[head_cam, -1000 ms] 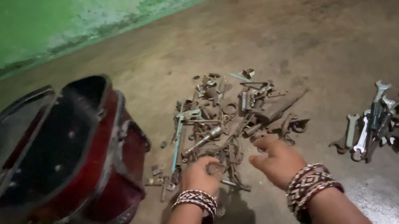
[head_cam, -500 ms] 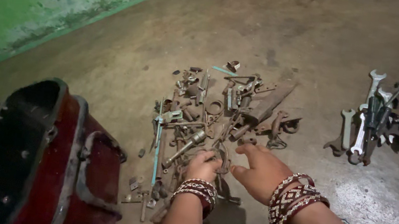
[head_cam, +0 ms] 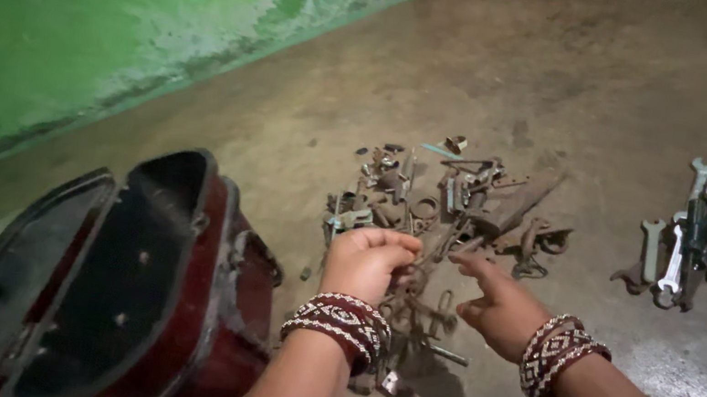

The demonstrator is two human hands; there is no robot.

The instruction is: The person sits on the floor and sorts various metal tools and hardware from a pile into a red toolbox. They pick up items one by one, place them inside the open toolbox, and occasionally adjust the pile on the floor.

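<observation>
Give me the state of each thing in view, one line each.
Left hand: fingers curled, over the rusty parts pile.
Right hand: open, fingers extended toward the pile.
Rusty parts pile: scattered loose on the floor.
Red metal box: open, tipped on its side.
Wrenches: heaped apart at right.

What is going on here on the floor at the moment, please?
A person crouches over a pile of rusty metal parts on the concrete floor. The left hand is curled into the pile as if gathering pieces; the right hand hovers open beside it. An open red metal box lies to the left, and spanners lie to the right.
</observation>
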